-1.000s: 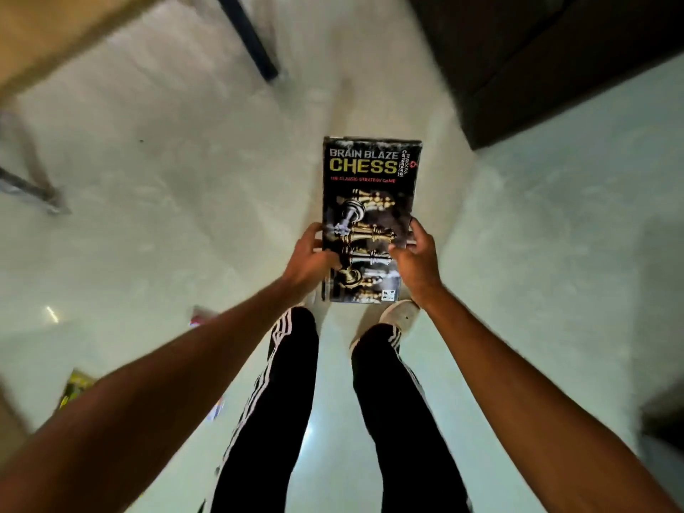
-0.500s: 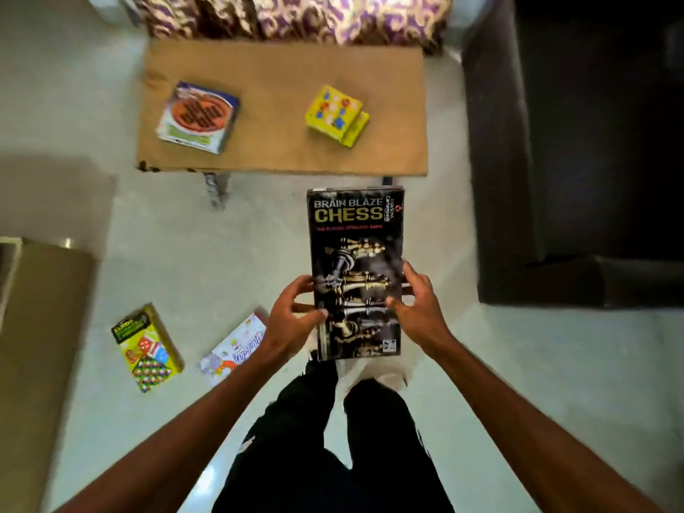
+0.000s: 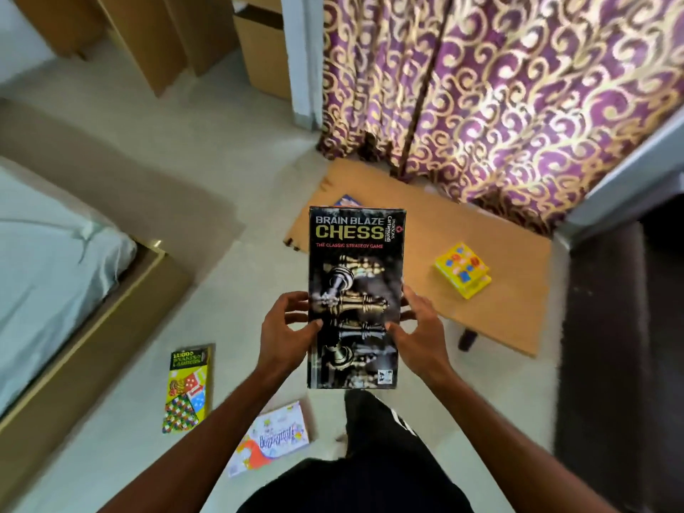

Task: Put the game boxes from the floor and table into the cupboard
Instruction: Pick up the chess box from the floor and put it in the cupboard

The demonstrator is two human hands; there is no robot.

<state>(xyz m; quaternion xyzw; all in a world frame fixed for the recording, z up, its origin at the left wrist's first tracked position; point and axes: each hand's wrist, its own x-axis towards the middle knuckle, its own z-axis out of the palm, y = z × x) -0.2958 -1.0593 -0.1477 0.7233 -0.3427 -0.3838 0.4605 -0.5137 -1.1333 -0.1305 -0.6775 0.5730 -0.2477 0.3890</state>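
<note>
I hold a black chess box (image 3: 355,275) upright in front of me, cover facing me. My left hand (image 3: 287,335) grips its left edge and my right hand (image 3: 420,336) grips its right edge. On the floor to the lower left lie a yellow snakes-and-ladders box (image 3: 188,388) and a white game box (image 3: 268,438). A yellow game box (image 3: 462,270) sits on the low wooden table (image 3: 510,316). Another box (image 3: 348,201) on the table is mostly hidden behind the chess box.
A bed with a pale sheet (image 3: 48,268) fills the left side. A dark sofa (image 3: 622,346) stands on the right. Purple patterned curtains (image 3: 499,87) hang behind the table. Wooden furniture panels (image 3: 148,38) stand at the far left back.
The view has lifted from the floor toward the room. The chess box stays in both hands and is raised higher in front of me; the table now lies to the right.
</note>
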